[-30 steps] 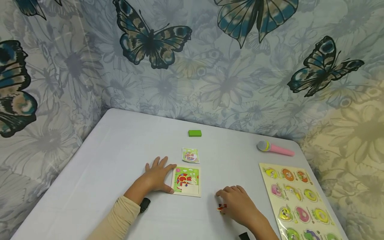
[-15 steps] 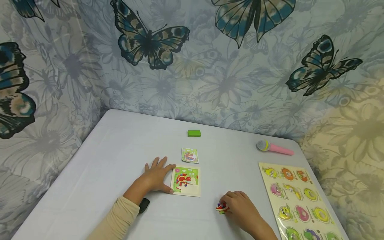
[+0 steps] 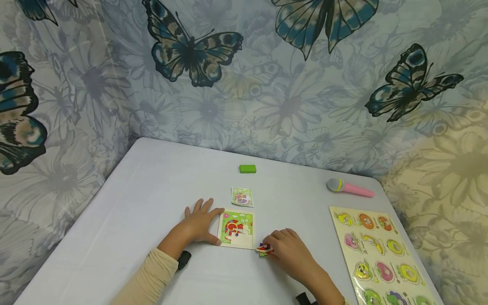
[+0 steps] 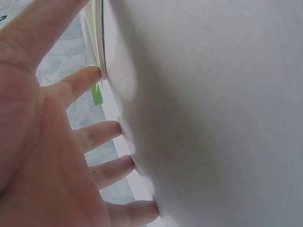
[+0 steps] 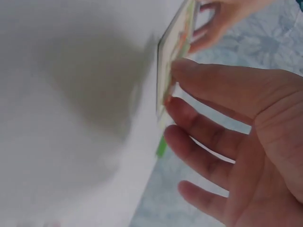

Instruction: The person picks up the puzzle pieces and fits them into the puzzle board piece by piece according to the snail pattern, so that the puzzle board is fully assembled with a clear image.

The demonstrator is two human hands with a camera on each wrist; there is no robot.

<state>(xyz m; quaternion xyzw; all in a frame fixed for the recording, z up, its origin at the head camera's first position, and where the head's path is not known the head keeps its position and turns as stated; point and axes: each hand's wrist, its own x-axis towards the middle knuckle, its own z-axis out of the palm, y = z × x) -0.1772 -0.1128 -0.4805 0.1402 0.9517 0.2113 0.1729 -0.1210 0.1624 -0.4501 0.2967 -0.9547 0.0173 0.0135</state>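
A small square puzzle board (image 3: 237, 229) with a green and red picture lies on the white table (image 3: 152, 190). My left hand (image 3: 200, 221) lies flat beside it, thumb and forefinger against its left edge; the left wrist view shows the fingers (image 4: 90, 78) spread, one tip at the puzzle board's rim (image 4: 98, 38). My right hand (image 3: 277, 244) pinches a small red and green puzzle piece (image 3: 263, 249) just off the board's near right corner. In the right wrist view the thumb and fingers (image 5: 199, 78) close near the puzzle board's edge (image 5: 177, 52).
A small picture card (image 3: 242, 197) lies just beyond the board, with a green block (image 3: 248, 169) farther back. A pink toy microphone (image 3: 348, 189) sits at the back right. A large peg puzzle board (image 3: 381, 254) fills the right side. Butterfly-patterned walls enclose the table.
My right hand picked up the small puzzle piece and moved it left, from the open table to the board's near right corner. The left hand stayed put.
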